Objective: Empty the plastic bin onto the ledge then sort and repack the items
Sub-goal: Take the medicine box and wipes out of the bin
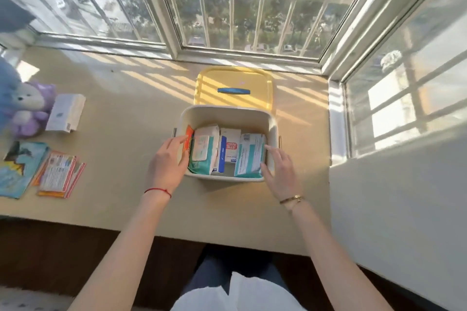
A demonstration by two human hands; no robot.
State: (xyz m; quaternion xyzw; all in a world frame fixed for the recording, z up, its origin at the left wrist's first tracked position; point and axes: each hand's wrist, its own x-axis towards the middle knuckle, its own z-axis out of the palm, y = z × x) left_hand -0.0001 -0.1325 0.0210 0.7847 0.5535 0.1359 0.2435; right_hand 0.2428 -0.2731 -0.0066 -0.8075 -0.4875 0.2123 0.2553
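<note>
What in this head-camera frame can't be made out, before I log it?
- Print on the packs in the bin: too small and blurred.
- Bin floor: hidden by the upright packs.
- Left hand fingertips: hidden behind the orange packet at the bin wall.
- Right hand: whether it grips or only touches the teal pack is unclear.
- Blue plush toy: cut off by the left edge.

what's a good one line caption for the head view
Both hands, left hand and right hand, reach into a white bin of packets on a sunlit ledge.
</note>
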